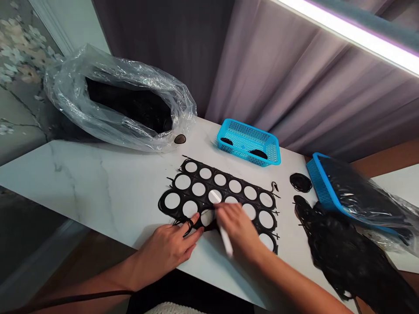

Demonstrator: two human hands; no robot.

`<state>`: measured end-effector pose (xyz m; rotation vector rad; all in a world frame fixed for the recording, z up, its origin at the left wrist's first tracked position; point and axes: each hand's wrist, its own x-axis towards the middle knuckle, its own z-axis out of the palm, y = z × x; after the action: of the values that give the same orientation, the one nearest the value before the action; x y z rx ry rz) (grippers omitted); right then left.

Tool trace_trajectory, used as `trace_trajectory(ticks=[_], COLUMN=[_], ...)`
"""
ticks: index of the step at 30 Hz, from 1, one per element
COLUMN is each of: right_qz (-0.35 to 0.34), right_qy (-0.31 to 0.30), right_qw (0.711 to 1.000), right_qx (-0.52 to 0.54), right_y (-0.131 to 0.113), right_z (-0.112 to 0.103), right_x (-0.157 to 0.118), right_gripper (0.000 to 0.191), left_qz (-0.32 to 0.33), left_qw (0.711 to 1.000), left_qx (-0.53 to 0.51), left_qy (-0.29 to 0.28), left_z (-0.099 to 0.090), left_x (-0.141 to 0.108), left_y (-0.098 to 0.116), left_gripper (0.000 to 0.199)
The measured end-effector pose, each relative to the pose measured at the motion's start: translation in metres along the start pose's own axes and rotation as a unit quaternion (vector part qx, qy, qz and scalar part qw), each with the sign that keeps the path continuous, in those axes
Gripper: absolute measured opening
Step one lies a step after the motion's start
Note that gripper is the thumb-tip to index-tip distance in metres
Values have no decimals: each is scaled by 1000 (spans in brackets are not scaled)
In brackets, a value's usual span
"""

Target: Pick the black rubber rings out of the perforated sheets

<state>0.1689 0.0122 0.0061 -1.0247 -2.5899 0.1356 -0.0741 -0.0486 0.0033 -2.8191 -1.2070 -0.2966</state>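
A black rubbery sheet with rows of round white openings lies on the white table. My right hand is over its near edge, closed around a slim white pen-like tool; the tool's working tip is hidden and the hand is slightly blurred. To the left, my left hand rests at the sheet's near edge with fingers stretched out and apart. Thin black loops hang around its index finger. Between the two hands sits a greyish round disc at one of the sheet's circles.
A clear plastic bag with black material stands back left, a small dark disc beside it. Behind the sheet is a blue basket holding black pieces. At right are a black round piece, another blue basket and a black heap.
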Motion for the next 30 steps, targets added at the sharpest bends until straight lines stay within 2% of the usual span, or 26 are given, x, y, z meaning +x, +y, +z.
trace_trajectory(ticks=[3, 5, 6, 9, 11, 14, 20, 25, 28, 30], right_qz=[173, 244, 257, 250, 242, 228, 211, 192, 153, 97], right_qy=[48, 63, 60, 18, -7, -15, -17, -21, -16, -15], right_qw=[983, 967, 961, 931, 912, 902, 899, 916, 950, 973], right_qx=[-44, 27, 86, 265, 331, 366, 384, 352, 271, 208], right_y=[51, 71, 74, 59, 43, 29, 31, 30, 25, 20], right_z=[-13, -17, -17, -11, -6, 1, 4, 3, 7, 11], right_x=[15, 22, 24, 27, 27, 26, 23, 23, 20, 16], right_gripper=[17, 14, 14, 14, 14, 13, 13, 12, 15, 17], left_qz=[-2, -11, -22, -66, -79, -75, -66, -68, -74, -75], left_qw=[1000, 1000, 999, 996, 996, 996, 996, 996, 996, 996], left_qx=[-5, -27, -41, -59, -34, 9, 23, 18, 21, 20], left_qy=[-2, -9, -13, -17, -19, -41, -50, -47, -44, -45], left_z=[-2, -5, -6, -9, -7, 1, 10, 10, 11, 11], left_x=[0, 3, 7, 25, 39, 52, 51, 49, 50, 50], left_y=[-2, -4, -5, -9, -11, -12, -12, -12, -12, -12], left_gripper=[43, 40, 37, 39, 45, 45, 43, 43, 43, 44])
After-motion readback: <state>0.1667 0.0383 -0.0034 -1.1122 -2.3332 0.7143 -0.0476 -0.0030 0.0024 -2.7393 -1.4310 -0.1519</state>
